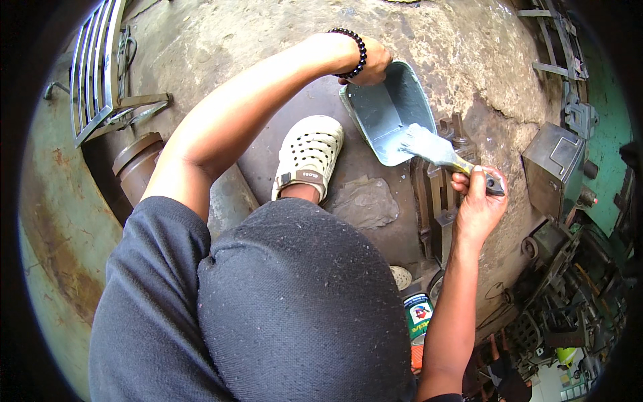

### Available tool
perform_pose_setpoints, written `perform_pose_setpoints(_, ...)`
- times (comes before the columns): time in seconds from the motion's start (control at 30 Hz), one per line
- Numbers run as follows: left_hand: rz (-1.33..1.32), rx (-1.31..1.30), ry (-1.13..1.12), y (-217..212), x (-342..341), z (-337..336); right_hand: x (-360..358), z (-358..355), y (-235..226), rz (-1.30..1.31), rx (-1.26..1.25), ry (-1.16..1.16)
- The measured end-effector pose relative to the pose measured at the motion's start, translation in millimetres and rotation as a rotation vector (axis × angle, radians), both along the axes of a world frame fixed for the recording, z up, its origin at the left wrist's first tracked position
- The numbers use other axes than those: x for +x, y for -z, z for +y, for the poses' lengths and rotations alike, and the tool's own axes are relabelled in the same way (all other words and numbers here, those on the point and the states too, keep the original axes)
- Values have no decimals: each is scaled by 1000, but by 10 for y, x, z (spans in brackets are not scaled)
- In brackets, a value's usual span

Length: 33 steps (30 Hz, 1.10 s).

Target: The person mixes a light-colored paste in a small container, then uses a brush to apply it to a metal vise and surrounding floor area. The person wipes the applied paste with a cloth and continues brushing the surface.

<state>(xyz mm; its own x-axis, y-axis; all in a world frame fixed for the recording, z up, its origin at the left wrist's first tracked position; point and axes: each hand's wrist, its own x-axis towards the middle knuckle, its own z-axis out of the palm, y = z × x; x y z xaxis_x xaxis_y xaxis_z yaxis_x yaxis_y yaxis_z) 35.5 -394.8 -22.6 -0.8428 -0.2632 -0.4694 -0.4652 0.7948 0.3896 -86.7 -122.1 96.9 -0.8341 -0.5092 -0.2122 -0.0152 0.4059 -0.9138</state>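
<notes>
My left hand [367,61], with a black bead bracelet on the wrist, grips the far rim of a grey-painted metal scoop-shaped part [388,114] and holds it tilted above the concrete floor. My right hand [477,194] holds a paintbrush [442,153] by its handle. The brush's grey-coated bristles rest on the near edge of the scoop. Wet grey paint covers the scoop's inside.
My foot in a cream clog [309,155] stands on the floor below the scoop, beside a crumpled plastic sheet [366,201]. A paint can [418,320] sits by my right forearm. A metal grille [97,67] leans at left, a pipe [137,164] below it, machine parts [556,167] at right.
</notes>
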Motion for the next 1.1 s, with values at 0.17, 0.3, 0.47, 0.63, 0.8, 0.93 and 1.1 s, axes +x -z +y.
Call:
perform_pose_setpoints(0.17,75,-53,23,16,25,12,51,-62,-47,176,51,5)
perform_pose_setpoints(0.3,-73,-31,-8,-17,-31,11,93,-43,-138,219,59,-6)
perform_pose_setpoints(0.47,77,-63,41,13,24,15,106,16,-255,269,79,-8)
perform_pose_setpoints(0.63,104,-65,52,56,24,-6,138,-4,-303,210,26,15)
perform_pose_setpoints(0.8,95,-69,7,73,14,9,110,-105,-179,137,-43,22)
perform_pose_setpoints(0.93,153,-71,20,73,68,1,119,-81,-101,168,87,46)
perform_pose_setpoints(1.1,164,-74,43,0,81,-22,101,56,-211,186,55,34)
